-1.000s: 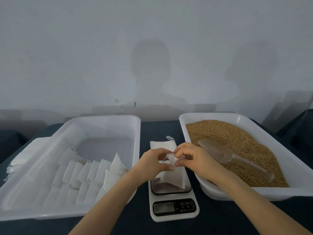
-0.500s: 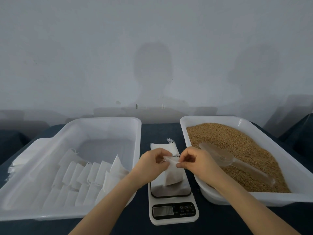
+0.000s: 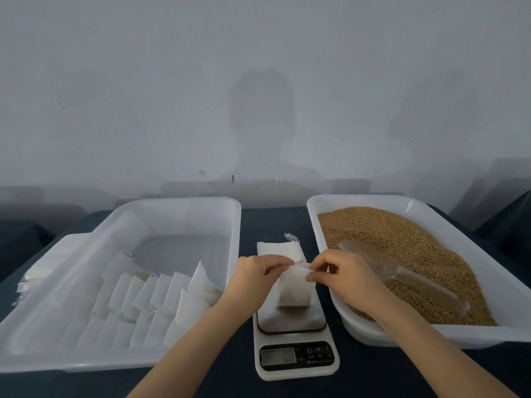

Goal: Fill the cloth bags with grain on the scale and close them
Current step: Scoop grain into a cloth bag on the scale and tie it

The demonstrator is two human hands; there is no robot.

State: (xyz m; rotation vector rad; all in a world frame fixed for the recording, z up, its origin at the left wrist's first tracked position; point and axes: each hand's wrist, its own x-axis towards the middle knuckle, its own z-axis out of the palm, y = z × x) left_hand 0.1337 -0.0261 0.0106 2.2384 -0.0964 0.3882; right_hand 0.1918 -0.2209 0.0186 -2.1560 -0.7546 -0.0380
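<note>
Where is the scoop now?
In the head view, the scoop lies on the grain in the right tray, just right of the right hand, with its handle pointing to the near right.

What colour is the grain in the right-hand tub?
Golden brown grain, clearest in the head view.

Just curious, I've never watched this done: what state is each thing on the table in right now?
Bag: bottom bulging, top held, over scale.
Left hand: pinches bag's top.
Right hand: pinches bag's top.
Scale: display shows digits, unreadable.
Scoop: lying on grain, untouched.
Right tray: heaped with grain.
Left tray: holds rows of bags.
Spare bags: flat, behind scale.
</note>
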